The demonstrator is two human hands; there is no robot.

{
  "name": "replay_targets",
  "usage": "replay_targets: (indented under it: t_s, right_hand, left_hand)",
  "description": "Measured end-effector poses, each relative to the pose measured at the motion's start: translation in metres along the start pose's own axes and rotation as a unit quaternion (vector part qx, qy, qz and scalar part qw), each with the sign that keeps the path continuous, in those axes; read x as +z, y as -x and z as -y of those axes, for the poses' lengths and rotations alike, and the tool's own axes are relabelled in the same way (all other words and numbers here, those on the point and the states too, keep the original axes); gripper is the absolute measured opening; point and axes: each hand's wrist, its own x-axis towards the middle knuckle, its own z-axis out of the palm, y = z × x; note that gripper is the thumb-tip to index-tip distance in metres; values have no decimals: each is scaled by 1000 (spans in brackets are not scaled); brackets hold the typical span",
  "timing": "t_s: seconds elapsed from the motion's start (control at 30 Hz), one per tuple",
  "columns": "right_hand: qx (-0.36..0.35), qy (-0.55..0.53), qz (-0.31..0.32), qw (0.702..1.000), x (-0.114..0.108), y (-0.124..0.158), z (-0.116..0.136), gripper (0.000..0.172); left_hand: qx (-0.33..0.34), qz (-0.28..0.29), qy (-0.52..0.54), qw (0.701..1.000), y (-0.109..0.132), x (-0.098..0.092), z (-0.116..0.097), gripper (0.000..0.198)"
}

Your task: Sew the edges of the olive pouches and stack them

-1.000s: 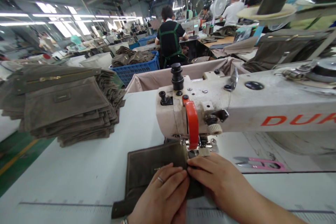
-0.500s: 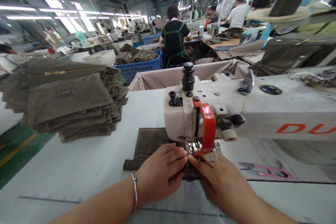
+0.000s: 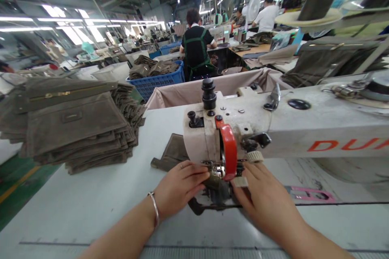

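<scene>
A dark olive fabric piece [image 3: 174, 148] with a rolled-looking strip along its near side lies under the head of a white sewing machine [image 3: 199, 141]. My left hand [image 3: 182, 184] has its fingers together on the fabric's near edge, left of the presser foot [image 3: 218, 168], closed on it. Right of the foot, my right hand [image 3: 263, 194] reaches around with thumb and fingers apart; its fingertips are partly hidden behind the red guard [image 3: 229, 151] and the machine parts. The fabric under the machine head is largely hidden.
A tall stack of olive fabric panels [image 3: 75, 121] stands on the left of the white table [image 3: 146, 145]. Pink-handled thread snips [image 3: 316, 194] lie beyond my right hand. Behind are a cloth-lined bin [image 3: 170, 98], a blue crate [image 3: 158, 85] and a seated person [image 3: 197, 46].
The fabric has turned under the machine head, its far part swinging right. My hands have moved apart, the right one going right around the foot. The camera view has shifted slightly.
</scene>
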Motion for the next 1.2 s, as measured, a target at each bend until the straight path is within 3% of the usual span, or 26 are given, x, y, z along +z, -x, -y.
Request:
replay_targets:
  t_s: [0.2,0.27,0.33,0.43,0.7,0.8,0.97,1.2]
  right_hand:
    - [25,40,17,999,-4,-1,-6,26]
    - [-7,-11,6,1000,-2,1,-2,18]
    - [-53,-74,10,996,1,2,2,10]
    - [-77,-118,23,990,4,2,6,27]
    - [-76,-95,11,993,2,-1,7,25]
    - [-79,-94,8,992,2,0,8,30]
    - [-72,-83,-11,994,5,2,10,29]
    - [-76,-46,-4,996,6,3,8,31]
  left_hand:
    - [-3,-46,19,999,-4,5,-14,16]
    - [-15,-59,17,998,-8,9,-21,14]
    - [-27,-58,19,998,-10,12,-28,13]
    - [-43,-52,22,997,-10,14,-33,13]
    - [-65,-17,-30,997,-8,8,-38,20]
    - [-68,-7,-18,997,-9,5,-36,22]
    - [-118,-57,-29,991,-14,7,-20,19]
    - [-59,23,-84,994,-19,7,-9,30]
